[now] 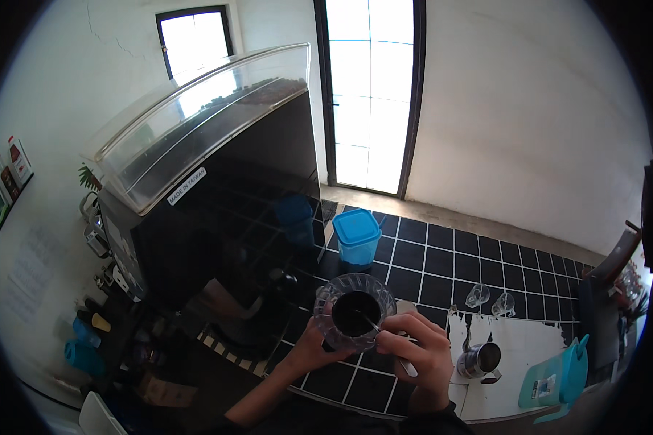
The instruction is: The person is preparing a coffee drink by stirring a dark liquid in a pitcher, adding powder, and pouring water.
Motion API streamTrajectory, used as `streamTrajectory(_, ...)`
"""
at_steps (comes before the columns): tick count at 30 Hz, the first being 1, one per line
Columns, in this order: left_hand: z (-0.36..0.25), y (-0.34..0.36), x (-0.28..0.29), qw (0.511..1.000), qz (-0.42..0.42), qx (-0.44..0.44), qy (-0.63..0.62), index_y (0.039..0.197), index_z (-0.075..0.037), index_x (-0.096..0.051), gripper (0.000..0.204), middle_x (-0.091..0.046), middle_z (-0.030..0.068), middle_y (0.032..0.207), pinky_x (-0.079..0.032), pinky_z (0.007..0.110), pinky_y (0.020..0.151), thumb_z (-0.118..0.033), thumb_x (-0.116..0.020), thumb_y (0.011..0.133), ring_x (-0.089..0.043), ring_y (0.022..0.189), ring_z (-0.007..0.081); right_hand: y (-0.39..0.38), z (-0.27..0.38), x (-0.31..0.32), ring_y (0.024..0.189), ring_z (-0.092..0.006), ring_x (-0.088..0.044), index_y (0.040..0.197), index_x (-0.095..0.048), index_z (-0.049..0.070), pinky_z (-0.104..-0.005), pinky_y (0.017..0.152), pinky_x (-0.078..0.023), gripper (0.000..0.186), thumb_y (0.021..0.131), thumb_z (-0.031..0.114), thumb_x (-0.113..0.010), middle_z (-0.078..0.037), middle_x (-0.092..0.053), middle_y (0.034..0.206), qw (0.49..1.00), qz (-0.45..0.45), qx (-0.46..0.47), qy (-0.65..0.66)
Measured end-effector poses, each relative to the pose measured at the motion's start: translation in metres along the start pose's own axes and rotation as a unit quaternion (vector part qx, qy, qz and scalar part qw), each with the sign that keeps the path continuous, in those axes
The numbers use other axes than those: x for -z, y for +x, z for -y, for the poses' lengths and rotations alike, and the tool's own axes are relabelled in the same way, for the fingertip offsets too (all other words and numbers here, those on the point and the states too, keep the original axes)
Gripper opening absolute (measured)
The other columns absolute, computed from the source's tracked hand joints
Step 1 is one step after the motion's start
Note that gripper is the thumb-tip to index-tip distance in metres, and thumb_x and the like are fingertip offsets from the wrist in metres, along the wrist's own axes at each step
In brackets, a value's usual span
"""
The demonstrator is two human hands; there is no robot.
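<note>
My left hand (pixel 312 355) is closed around the lower side of a clear glass bowl (pixel 327 303) with a ribbed, flared rim. Dark liquid (pixel 350 316) fills its middle. From the right, my right hand (pixel 419 346) pinches a metal spoon (pixel 408 367) by its handle. The spoon slants into the bowl, and its tip is hidden in the dark liquid. Both hands are above the near part of a black-tiled counter (pixel 437 286). Beyond the bowl stands a translucent container (pixel 358 246) with a blue lid.
At left rises a large black machine (pixel 232 210) with a clear hopper (pixel 210 109) holding dark beans. To the right, a metal pitcher (pixel 474 360) and a teal plastic jug (pixel 555 377) stand on a worn white surface (pixel 497 399). Two small glasses (pixel 478 295) sit farther back.
</note>
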State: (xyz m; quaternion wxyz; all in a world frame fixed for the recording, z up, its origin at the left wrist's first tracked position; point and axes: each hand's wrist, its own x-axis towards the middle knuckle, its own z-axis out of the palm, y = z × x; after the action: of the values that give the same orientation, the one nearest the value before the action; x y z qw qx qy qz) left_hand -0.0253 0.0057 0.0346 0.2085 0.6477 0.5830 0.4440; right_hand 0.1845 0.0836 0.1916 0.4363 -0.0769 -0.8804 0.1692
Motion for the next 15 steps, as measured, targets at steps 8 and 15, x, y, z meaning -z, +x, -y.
streamTrajectory(8, -0.016, 0.001, -0.001, 0.997, -0.022, 0.048, -0.059, 0.139, -0.003, -0.043, 0.085, -0.045, 0.0199, 0.142, -0.032, 0.045, 0.112, -0.023, -0.086, 0.068, -0.042, 0.133, 0.0360, -0.003, -0.008, -0.001, 0.080, -0.0226, -0.064, 0.095, -0.062, 0.011, -0.0338, 0.062, -0.054, 0.034, 0.063, 0.007, -0.073, -0.005, -0.059, 0.092, 1.000, 0.017, 0.000, -0.002)
streamTrajectory(15, -0.008, 0.001, 0.003, 0.999, 0.008, 0.044, -0.004, 0.138, 0.000, -0.038, 0.083, -0.058, 0.0141, 0.126, -0.045, 0.038, 0.101, -0.026, -0.084, 0.074, -0.057, 0.118, 0.0250, -0.001, -0.006, 0.001, 0.080, -0.0209, -0.065, 0.095, -0.062, 0.011, -0.0337, 0.062, -0.053, 0.036, 0.062, 0.008, -0.075, -0.005, -0.059, 0.091, 0.998, -0.041, -0.001, 0.048)
